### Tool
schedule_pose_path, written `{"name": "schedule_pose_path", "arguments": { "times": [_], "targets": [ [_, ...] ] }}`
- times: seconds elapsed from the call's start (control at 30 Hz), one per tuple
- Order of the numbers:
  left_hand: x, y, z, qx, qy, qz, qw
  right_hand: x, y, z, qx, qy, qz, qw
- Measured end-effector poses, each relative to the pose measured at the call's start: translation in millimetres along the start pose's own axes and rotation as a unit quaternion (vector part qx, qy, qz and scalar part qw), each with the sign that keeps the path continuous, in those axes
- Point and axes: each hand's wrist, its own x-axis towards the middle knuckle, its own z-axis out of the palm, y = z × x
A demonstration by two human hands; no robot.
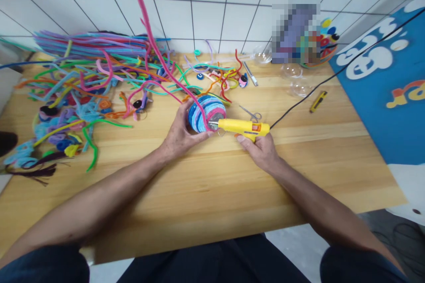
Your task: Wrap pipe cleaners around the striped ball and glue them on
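Yellow plastic fills the right hand (264, 148), which is wrapped round the grip of a glue gun (244, 126), its fingers bent near the orange trigger. The left hand (181, 130) curls about a ball (203, 109) from the side, thumb low along its near edge and the other fingers mostly hidden behind it. That ball, held over the middle of the table (199, 190), is banded in blue, lilac and pink, with a greyish patch facing the gun. The metal nozzle (213, 123) points at this patch, right by the end of a long pink stem (156, 44) that sweeps up past the top edge of the view (whether tip and stem touch, I cannot tell). Just beyond the gun lie scissors (255, 116), while a black cord (312, 89) trails from its back toward the upper right. Farther out, a yellow cutter (318, 101) lies to the right, with clear balls (299, 88) near it and a basket (320, 65) against the wall (209, 17). On the left spreads a tangle of coloured stems (89, 110), a thick bundle (93, 46) behind it. Past the table's right edge stands a blue panel (375, 97).
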Motion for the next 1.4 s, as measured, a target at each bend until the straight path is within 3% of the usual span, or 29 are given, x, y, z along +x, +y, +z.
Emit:
{"name": "schedule_pose_path", "arguments": {
  "times": [0.2, 0.67, 1.4],
  "targets": [
    [3, 5, 1.2, 0.007, -0.002, 0.024, 1.0, -1, 2, -4, -0.005, -0.023, -0.018, 1.0],
    [-1, -2, -0.2, -0.009, -0.011, 0.003, 1.0, -1, 5, -3, 0.019, -0.021, -0.009, 1.0],
    [2, 2, 2.3, -0.01, -0.006, 0.028, 1.0, -1, 10, -7, -0.039, -0.02, -0.028, 0.999]
  ]
}}
